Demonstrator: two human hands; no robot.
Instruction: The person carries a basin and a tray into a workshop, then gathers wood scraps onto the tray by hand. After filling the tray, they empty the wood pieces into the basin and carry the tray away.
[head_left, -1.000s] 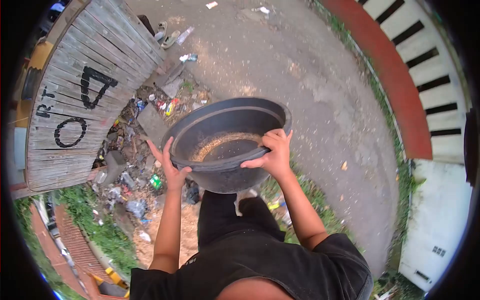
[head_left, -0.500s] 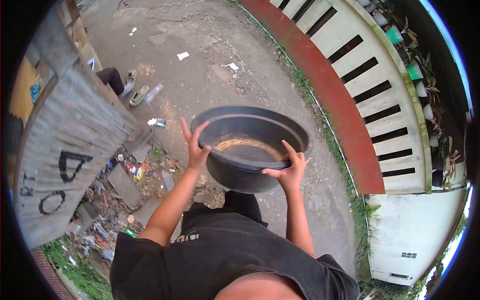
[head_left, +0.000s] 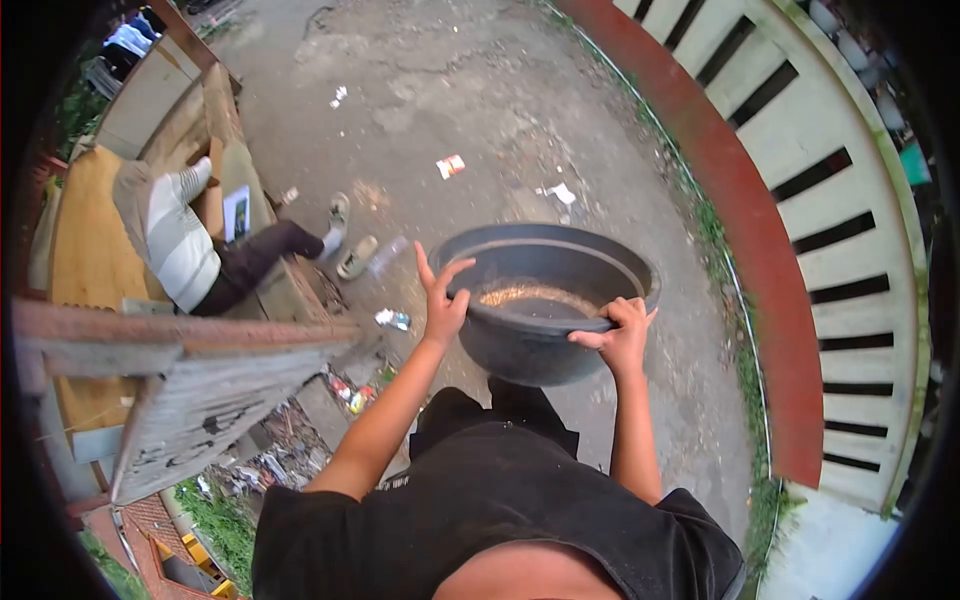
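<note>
A large round black basin [head_left: 545, 350] is held out before my body, its mouth tilted so that I see inside. Yellowish grains or husks [head_left: 540, 293] lie along the inner bottom; what they are I cannot make out. My left hand [head_left: 443, 298] grips the near-left rim with the thumb and lower fingers, while some fingers stick up and out. On the near-right rim my right hand [head_left: 622, 335] is closed, thumb along the edge and fingers over it. The underside of the basin is hidden.
At left a person [head_left: 185, 235] sits on a wooden bench behind a corrugated metal sheet [head_left: 220, 410]. Litter [head_left: 350, 393] lies beside the sheet. A red and cream wall [head_left: 720, 190] with dark slots curves along the right. Paper scraps [head_left: 451, 166] dot the pavement.
The seated person has come into fuller view, and the metal sheet now appears edge-on. My hands and the basin sit further right in the picture, with the grip unchanged.
</note>
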